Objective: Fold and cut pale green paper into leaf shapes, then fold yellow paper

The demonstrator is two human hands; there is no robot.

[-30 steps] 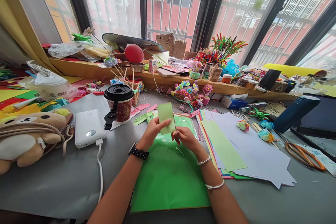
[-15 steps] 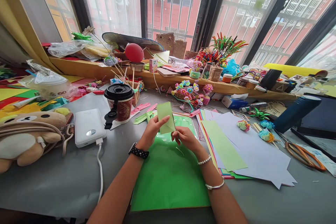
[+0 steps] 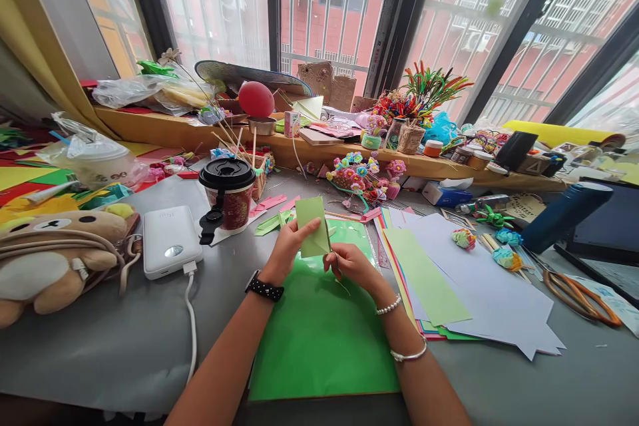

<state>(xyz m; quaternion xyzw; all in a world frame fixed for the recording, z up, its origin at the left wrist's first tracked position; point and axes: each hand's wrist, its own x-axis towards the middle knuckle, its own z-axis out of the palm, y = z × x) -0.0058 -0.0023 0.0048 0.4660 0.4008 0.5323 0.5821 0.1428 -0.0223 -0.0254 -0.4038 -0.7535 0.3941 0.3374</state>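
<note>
My left hand (image 3: 294, 243) pinches a folded piece of light green paper (image 3: 312, 213) between thumb and fingers, holding it upright above a shiny green folder (image 3: 324, 346). Close by at the paper's lower right corner, my right hand (image 3: 352, 261) is closed on what look like small scissors (image 3: 327, 234). Only a thin dark edge of them shows along the paper; the handles are mostly hidden by the fingers. A thin pale green sliver of paper (image 3: 343, 287) hangs or lies just below the right hand.
Right of the folder lies a stack of white sheets (image 3: 489, 286) with a light green strip (image 3: 426, 279) on top. Orange-handled scissors (image 3: 582, 296) rest farther right. To the left stand a lidded cup (image 3: 227, 193) and a white power bank (image 3: 171, 239) with a cable.
The paper has dipped slightly and turned a little in the left hand. The right hand has shifted slightly along its edge, and the thin sliver beneath sits a bit differently.
</note>
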